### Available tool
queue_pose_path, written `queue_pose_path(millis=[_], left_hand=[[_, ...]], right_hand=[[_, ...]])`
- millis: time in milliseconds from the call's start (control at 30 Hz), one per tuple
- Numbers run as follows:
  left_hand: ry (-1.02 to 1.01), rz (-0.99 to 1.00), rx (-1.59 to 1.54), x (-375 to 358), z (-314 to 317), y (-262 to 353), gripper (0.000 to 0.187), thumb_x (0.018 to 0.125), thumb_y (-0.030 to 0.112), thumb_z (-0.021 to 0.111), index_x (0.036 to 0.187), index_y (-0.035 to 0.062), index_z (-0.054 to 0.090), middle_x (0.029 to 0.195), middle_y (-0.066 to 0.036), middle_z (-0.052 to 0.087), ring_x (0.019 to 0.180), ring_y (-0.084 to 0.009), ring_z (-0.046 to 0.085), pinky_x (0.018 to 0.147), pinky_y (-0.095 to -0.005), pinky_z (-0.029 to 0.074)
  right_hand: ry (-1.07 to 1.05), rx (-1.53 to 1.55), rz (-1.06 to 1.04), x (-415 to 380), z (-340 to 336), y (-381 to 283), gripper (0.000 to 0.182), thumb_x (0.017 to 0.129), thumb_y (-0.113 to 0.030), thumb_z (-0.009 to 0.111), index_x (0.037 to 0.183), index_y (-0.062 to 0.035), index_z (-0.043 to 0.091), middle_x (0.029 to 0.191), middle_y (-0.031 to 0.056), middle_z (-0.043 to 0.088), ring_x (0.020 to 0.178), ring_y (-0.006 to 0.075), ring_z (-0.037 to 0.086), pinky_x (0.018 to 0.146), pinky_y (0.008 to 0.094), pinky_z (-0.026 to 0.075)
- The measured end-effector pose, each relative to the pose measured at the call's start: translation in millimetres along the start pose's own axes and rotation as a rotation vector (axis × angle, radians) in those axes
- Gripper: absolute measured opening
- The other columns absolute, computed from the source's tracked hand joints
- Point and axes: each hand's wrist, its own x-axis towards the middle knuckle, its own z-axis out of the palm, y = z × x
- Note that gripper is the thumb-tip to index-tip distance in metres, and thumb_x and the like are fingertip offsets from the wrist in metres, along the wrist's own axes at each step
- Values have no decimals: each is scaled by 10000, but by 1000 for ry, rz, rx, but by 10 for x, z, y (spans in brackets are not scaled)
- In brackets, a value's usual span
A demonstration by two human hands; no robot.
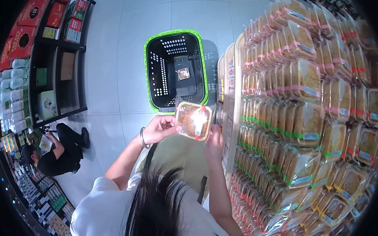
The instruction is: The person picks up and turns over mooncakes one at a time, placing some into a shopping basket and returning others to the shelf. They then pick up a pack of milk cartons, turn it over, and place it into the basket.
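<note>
Between my two hands is a clear-wrapped food package (188,123), a rounded square tray with brown food and a red-and-white label that catches glare. My left hand (159,130) is closed on its left edge, thumb on top. At its right edge is my right hand (214,140), fingers curled against the wrapping and partly hidden. Just beyond the package stands a black shopping basket (147,69) with a bright green rim. One small wrapped package (183,73) lies on the basket's bottom.
To my right, a display (277,117) holds rows of wrapped packages with pink, green, yellow and red bands. Shelves (59,42) with red boxes and bottles line the left. A person in dark clothes (56,152) crouches by those shelves. Grey floor tiles (115,64) lie around the basket.
</note>
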Motion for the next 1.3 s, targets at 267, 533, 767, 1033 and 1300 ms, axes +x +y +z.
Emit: queue_pose_path(millis=[267, 533, 767, 1033, 1300], left_hand=[[-220, 59, 149, -316, 368, 836, 69, 872, 78, 640, 917, 25, 646, 836, 40, 603, 757, -16, 535, 685, -194, 452], [-363, 219, 417, -397, 1015, 1434, 119, 846, 61, 654, 763, 6, 589, 748, 32, 539, 706, -20, 490, 646, -197, 429], [-474, 510, 624, -552, 1709, 1958, 141, 807, 85, 678, 753, -2, 581, 746, -41, 553, 673, -114, 525, 641, -250, 433], [-740, 624, 294, -477, 2554, 2389, 214, 917, 139, 541, 1061, -20, 540, 954, -37, 540, 860, -111, 482, 820, -267, 405], [-758, 525, 148, -533, 3071, 2143, 364, 936, 139, 531, 1252, -33, 472, 1101, -42, 578, 978, -79, 509, 875, -247, 393]], right_hand=[[19, 31, -268, -1001, 249, -1241, 472, 1010, -308, 264, 1266, 56, 421, 982, 125, 613, 835, 159, 620, 753, 277, 496], [153, -122, -572, -1625, 197, -1800, 504, 952, -46, 428, 1414, 46, 249, 1384, 168, 397, 1252, 202, 425, 1020, 310, 343], [368, -12, -739, -2181, 83, -2237, 493, 948, -59, 449, 1389, 78, 277, 1329, 163, 459, 1231, 188, 440, 1018, 302, 340], [598, 198, -1040, -2539, -183, -2792, 457, 955, -187, 451, 1332, 66, 399, 1252, 94, 525, 1132, 130, 501, 967, 271, 371], [805, 23, -1067, -2749, -424, -2591, 403, 961, -115, 454, 1323, 59, 425, 1284, 106, 517, 1165, 139, 471, 1003, 274, 334]])
